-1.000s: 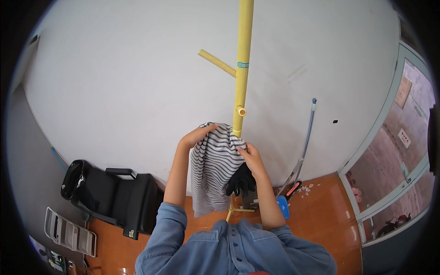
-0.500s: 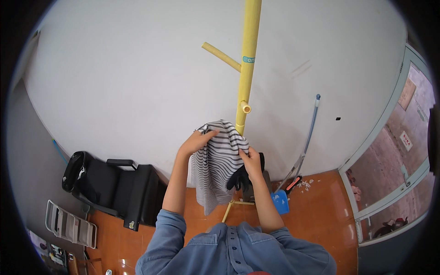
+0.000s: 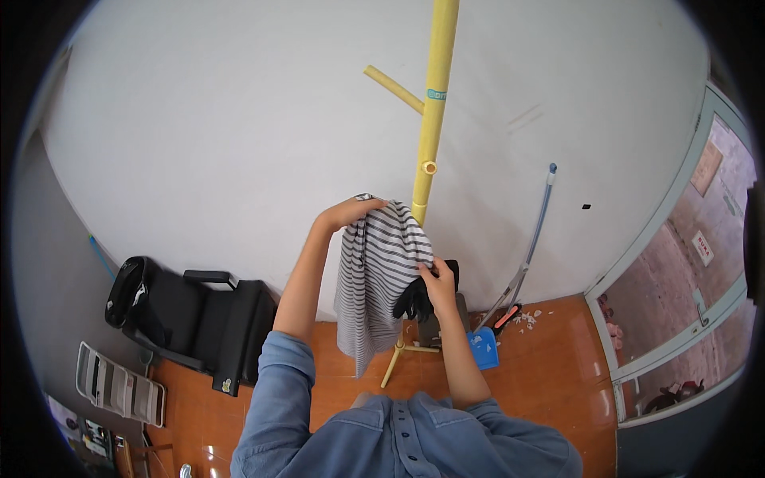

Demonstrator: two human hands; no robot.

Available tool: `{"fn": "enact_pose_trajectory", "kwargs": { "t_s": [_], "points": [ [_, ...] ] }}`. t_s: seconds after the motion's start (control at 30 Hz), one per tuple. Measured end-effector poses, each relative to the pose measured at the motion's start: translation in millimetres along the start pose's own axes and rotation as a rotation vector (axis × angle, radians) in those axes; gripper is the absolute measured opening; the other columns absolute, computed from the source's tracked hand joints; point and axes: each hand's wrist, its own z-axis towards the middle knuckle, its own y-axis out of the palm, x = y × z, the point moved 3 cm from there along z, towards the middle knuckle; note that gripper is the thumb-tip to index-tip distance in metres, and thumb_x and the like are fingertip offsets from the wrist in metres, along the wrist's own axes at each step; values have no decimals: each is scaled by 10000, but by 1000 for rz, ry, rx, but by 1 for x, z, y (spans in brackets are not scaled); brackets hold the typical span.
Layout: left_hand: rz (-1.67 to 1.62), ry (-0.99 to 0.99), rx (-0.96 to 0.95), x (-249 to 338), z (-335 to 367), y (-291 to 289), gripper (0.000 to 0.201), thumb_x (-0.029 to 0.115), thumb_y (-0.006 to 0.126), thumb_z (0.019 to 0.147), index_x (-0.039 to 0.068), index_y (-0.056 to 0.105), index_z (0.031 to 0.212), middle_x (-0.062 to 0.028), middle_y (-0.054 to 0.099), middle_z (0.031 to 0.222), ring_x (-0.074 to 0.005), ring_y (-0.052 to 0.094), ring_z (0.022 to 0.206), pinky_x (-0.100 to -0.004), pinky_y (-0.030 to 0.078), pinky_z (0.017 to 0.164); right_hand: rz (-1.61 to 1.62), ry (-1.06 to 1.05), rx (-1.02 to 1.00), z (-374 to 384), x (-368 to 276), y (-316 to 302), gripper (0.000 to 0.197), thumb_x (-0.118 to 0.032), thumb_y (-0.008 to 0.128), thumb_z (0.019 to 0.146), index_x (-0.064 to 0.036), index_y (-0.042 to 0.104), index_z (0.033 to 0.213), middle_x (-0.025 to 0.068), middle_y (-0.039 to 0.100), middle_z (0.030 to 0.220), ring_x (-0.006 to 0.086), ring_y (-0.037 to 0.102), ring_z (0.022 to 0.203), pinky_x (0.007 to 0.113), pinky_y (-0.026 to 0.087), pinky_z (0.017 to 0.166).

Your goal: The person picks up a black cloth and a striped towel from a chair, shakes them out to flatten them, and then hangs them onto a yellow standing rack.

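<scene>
A grey-and-white striped cloth or garment hangs in folds in front of a yellow stand with short peg arms. At the cloth's upper left edge my left hand grips it, fingers closed over the top. Lower on its right edge, my right hand pinches the fabric. Dark black fabric shows beside the right hand; whether it belongs to the striped cloth I cannot tell. The stand's lower pole is hidden behind the cloth, and part of its base shows below.
A black salon chair stands at the left, near a light-coloured trolley. To the right, a blue dustpan and a long-handled tool lean by the white wall, next to scattered scraps. A glass door is at far right.
My left hand has risen slightly along the cloth's top, lifting that edge. The right hand keeps nearly the same place. The view has shifted a little.
</scene>
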Motion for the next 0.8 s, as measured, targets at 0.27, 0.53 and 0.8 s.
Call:
{"fn": "enact_pose_trajectory", "kwargs": {
  "t_s": [0.27,0.53,0.8],
  "points": [
    [450,-178,-62,24,-12,6,799,673,381,781,-1,550,1174,-204,568,1139,-301,501,1122,-375,426,888,-34,44,24,-4,4,-7,230,-123,597,810,56,581,953,100,621,793,136,552,732,257,427,689],
    [-749,1,-138,-95,-24,18,795,654,277,850,2,450,1271,-152,527,1218,-284,478,1140,-392,334,978,-238,-18,82,-15,-4,2,442,-98,609,780,-2,454,1182,168,431,1186,288,458,1076,362,374,913],
    [-927,-93,863,-183,-190,79,347,336,439,889,46,593,1002,-58,633,1012,-144,590,881,-265,414,748,-644,-439,159,-51,-75,45,525,-176,569,783,-111,410,1279,143,343,1322,338,304,1248,539,211,982]
  ]
}}
